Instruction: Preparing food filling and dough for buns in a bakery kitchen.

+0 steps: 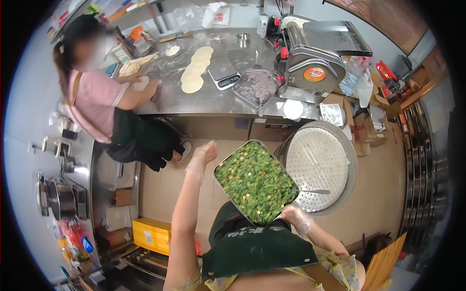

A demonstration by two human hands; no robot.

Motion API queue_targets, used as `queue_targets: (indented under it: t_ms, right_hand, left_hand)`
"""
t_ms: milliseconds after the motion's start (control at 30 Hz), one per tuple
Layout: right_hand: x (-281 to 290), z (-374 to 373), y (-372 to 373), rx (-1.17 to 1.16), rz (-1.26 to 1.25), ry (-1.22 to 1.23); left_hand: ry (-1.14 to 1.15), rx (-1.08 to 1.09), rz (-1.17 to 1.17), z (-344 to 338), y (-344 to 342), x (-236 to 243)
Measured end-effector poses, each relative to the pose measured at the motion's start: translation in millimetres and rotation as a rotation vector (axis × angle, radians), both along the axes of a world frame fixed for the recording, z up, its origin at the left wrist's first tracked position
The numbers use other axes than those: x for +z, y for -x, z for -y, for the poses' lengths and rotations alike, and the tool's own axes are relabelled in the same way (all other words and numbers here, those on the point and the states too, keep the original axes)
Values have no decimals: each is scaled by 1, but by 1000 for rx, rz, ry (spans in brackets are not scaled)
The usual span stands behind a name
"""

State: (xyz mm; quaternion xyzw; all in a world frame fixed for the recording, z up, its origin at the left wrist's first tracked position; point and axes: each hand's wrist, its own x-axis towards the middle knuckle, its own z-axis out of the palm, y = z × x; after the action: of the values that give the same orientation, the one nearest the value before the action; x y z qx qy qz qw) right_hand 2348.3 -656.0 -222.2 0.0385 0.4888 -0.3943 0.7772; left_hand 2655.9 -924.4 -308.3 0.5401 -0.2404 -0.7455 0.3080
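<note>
A rectangular metal tray [217, 180] of chopped green filling [255, 182], flecked with pale and orange bits, is tilted in front of my apron. My right hand [297, 219], in a clear plastic glove, grips its near right corner. A utensil handle [314, 192] sticks out over the tray's right side; its other end is hidden in the filling. My left hand [206, 153], also gloved, reaches forward just left of the tray, apart from it, with its fingers stretched out and nothing visible in them. Right of the tray stands a large round steamer [353, 167] with a perforated pale base.
A co-worker [97, 92] at the left handles a dough round. The steel worktable [165, 102] bears overlapping dough wrappers [196, 70], a scale [224, 75], a covered lump [257, 85] and a dough roller machine [315, 72]. Racks of trays [417, 179] stand at right.
</note>
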Motion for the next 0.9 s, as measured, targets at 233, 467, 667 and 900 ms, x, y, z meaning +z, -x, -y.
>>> queue_targets:
  t_ms: [233, 467, 667, 900]
  right_hand:
    - [10, 65, -2, -245, -232, 51]
    - [6, 63, -27, -546, -299, -11]
    - [19, 89, -70, -836, -253, -105]
    - [24, 127, -99, -1013, -226, -117]
  left_hand:
    - [-151, 130, -78, 158, 110, -77]
    - [582, 264, 791, 284, 159, -67]
    - [681, -686, 1084, 373, 176, -24]
    - [705, -914, 815, 414, 168, -72]
